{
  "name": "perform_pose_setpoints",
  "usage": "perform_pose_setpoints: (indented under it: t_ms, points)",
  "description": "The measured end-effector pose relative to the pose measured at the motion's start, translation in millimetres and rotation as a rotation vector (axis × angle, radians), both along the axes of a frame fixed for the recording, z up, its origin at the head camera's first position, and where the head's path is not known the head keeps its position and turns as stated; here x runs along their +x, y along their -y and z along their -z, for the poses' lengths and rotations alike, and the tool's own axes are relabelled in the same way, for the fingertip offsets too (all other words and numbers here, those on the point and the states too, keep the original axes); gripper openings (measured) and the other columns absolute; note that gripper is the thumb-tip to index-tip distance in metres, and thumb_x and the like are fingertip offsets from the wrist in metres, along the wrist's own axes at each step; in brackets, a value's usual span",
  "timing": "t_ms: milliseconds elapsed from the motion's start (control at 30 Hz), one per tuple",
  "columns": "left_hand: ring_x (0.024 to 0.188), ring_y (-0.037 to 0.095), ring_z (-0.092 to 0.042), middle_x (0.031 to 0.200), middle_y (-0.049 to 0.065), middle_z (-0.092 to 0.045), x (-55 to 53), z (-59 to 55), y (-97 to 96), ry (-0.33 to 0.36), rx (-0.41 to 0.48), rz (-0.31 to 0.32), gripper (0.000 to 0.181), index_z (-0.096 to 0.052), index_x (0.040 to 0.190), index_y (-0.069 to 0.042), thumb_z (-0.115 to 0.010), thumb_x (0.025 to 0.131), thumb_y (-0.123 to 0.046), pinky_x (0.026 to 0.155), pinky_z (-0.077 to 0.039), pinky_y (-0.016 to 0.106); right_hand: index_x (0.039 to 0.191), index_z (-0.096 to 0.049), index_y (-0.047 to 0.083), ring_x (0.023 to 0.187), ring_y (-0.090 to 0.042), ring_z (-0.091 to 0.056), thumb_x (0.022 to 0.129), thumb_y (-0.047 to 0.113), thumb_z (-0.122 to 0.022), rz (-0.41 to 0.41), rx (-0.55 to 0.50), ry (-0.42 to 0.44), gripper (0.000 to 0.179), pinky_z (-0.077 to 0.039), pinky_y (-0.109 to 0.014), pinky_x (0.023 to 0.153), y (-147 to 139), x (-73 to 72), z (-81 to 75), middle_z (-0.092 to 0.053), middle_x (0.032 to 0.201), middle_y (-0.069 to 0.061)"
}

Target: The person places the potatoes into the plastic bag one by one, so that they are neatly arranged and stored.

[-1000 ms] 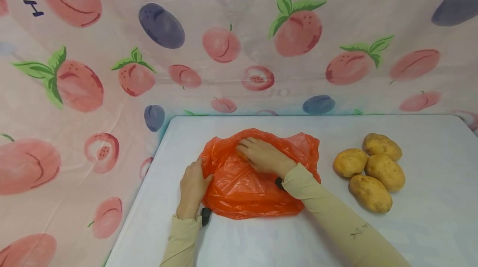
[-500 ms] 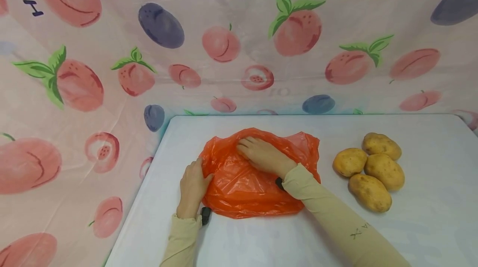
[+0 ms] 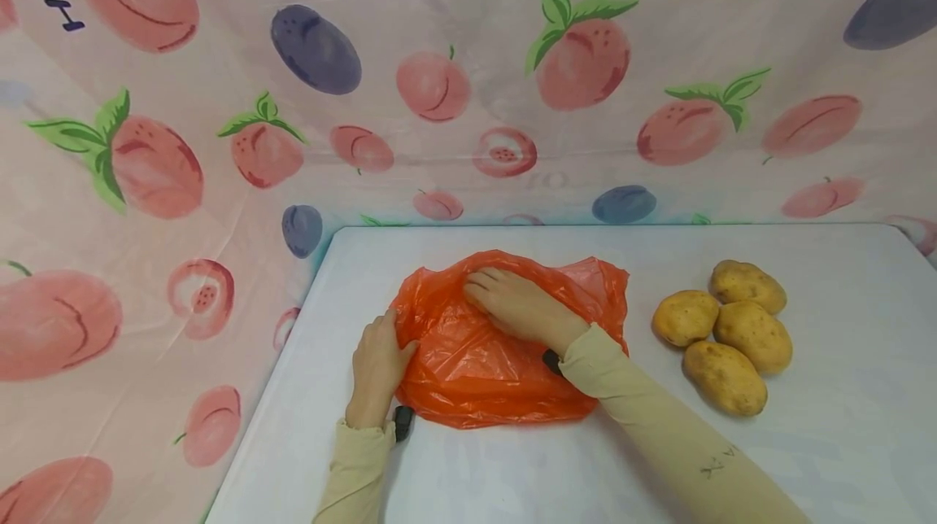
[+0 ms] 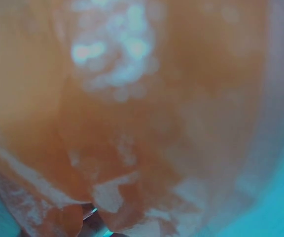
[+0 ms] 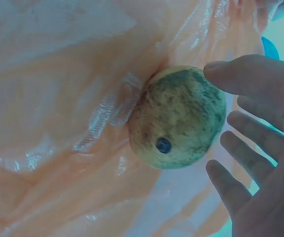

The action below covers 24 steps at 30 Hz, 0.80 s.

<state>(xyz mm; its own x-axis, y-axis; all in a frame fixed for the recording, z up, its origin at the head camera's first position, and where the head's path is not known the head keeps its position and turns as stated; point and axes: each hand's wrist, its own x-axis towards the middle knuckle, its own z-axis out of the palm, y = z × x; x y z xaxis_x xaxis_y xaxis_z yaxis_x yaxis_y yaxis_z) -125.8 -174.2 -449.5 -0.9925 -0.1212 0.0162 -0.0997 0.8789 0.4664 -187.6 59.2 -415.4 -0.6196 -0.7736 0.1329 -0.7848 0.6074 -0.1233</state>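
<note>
A red plastic bag (image 3: 483, 373) lies spread on the white table, its mouth facing the person. At the bag's left rim, the left hand (image 3: 376, 369) grips the plastic between thumb and fingers. The left wrist view is filled by blurred bag film (image 4: 132, 123), and the fingers do not show there. Inside the bag mouth reaches the right hand (image 3: 516, 304). From the right wrist, a potato (image 5: 176, 118) rests against the plastic. The right fingers (image 5: 253, 131) are spread beside it, slightly apart, and the thumb is at its edge. In the head view the hand hides this potato.
Several potatoes (image 3: 721, 337) sit in a cluster on the table, right of the bag. A fruit-print cloth (image 3: 505, 85) hangs behind the table (image 3: 864, 426) and along its left side. Dark wrist devices (image 3: 403, 424) are at both cuffs.
A bit of potato seen under the right hand one second ago is now hidden in the head view. The right forearm has shifted slightly right. The left hand holds still.
</note>
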Motion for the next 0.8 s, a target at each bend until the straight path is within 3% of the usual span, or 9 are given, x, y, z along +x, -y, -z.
perform_pose_setpoints:
  t_ms: [500, 800]
  points:
    - [0.095, 0.033, -0.056, 0.113, 0.020, -0.063, -0.9, 1.5, 0.0, -0.003, -0.006, 0.006, 0.058, -0.052, 0.134, 0.001, -0.078, 0.086, -0.015, 0.088, -0.055, 0.051, 0.123, -0.059, 0.014, 0.124, -0.020, -0.053, 0.097, 0.011, -0.062, -0.008, -0.072, -0.043, 0.026, -0.042, -0.036, 0.111, -9, 10.1, -10.0, -0.060, 0.132, -0.003]
    - [0.098, 0.034, -0.057, 0.115, 0.020, -0.062, -1.2, 1.1, 1.2, 0.020, -0.004, 0.001, 0.058, -0.051, 0.135, 0.002, -0.078, 0.086, -0.015, 0.090, -0.054, 0.053, 0.135, -0.056, 0.014, 0.132, -0.021, -0.049, 0.095, 0.013, -0.067, 0.032, -0.041, -0.036, 0.042, -0.040, -0.038, 0.113, -18, 20.7, -23.0, -0.057, 0.138, -0.002]
